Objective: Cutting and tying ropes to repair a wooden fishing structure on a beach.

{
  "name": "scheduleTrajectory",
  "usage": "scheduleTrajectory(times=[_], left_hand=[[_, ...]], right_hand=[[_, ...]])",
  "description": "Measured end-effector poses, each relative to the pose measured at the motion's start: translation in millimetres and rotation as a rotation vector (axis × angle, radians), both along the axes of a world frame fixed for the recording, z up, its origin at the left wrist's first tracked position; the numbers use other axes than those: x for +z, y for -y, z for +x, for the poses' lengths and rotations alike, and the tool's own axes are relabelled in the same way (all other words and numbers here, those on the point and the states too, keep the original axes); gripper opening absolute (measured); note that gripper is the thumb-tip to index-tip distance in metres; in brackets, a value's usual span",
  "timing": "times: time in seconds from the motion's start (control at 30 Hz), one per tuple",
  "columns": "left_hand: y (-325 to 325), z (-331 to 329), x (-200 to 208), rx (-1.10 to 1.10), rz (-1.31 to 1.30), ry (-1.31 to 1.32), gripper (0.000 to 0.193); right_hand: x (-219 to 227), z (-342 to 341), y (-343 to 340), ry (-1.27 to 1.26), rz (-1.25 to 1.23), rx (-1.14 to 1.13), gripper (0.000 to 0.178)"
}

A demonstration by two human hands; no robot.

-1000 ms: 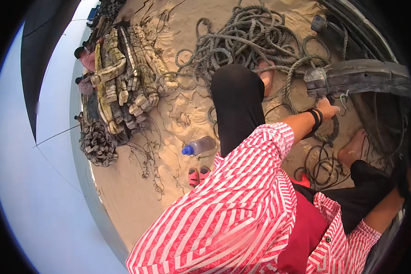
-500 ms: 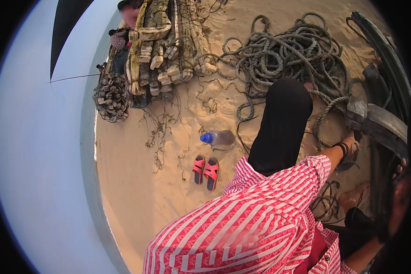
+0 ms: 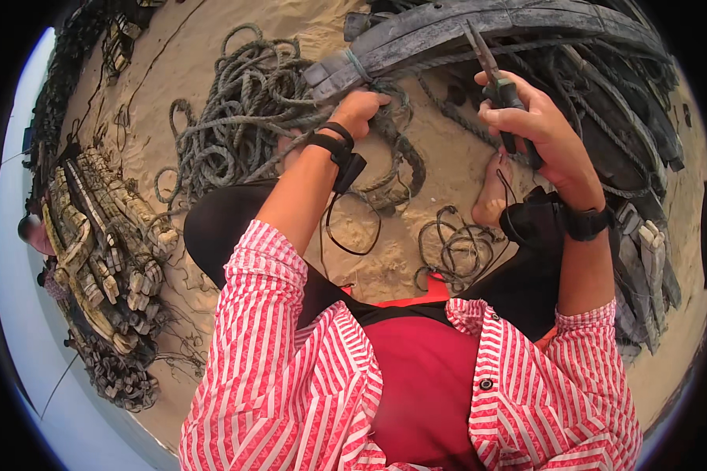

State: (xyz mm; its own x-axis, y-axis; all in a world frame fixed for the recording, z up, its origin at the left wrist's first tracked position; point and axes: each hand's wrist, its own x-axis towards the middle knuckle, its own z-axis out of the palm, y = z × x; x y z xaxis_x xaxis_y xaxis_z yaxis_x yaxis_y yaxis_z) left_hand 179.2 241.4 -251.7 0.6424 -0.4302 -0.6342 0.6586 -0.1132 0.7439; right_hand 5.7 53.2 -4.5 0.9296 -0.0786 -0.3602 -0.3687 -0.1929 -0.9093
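Your right hand [image 3: 540, 129] grips a tapered metal tool [image 3: 491, 69] with dark handles near a weathered, curved beam [image 3: 448, 35]; the tool's long axis points away, leaning left. Your left hand [image 3: 357, 111], by the beam's blunt end, has an unclear grip.

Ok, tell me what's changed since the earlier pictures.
The view has swung right. The right hand, earlier blurred at the right rim, has come forward into clear view, gripping a plier-like tool. The left hand stays at the end of the grey beam; the rope pile still lies heaped.
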Motion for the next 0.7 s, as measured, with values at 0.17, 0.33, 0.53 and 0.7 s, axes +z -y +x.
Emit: scheduleTrajectory(times=[0.17, 0.33, 0.53, 0.7], left_hand=[[-54.9, -1.4, 111.5, -0.079, -0.119, -0.025, 0.025], [-73.3, -41.1, 123.4, 0.104, -0.247, -0.151, 0.034], [-74.5, -55.6, 98.9, -0.036, -0.040, -0.048, 0.046], [-71.5, -69.8, 125.3, -0.154, -0.157, 0.046, 0.038]], right_hand=[[-19.8, -0.2, -10.1, 0.107, -0.203, 0.140, 0.058], [-39.0, 4.5, -25.8, 0.354, -0.661, 0.245, 0.060], [-56.5, 5.2, -36.5, 0.407, -0.913, 0.289, 0.054], [-54.8, 10.3, -44.0, 0.235, -0.850, 0.335, 0.049]])
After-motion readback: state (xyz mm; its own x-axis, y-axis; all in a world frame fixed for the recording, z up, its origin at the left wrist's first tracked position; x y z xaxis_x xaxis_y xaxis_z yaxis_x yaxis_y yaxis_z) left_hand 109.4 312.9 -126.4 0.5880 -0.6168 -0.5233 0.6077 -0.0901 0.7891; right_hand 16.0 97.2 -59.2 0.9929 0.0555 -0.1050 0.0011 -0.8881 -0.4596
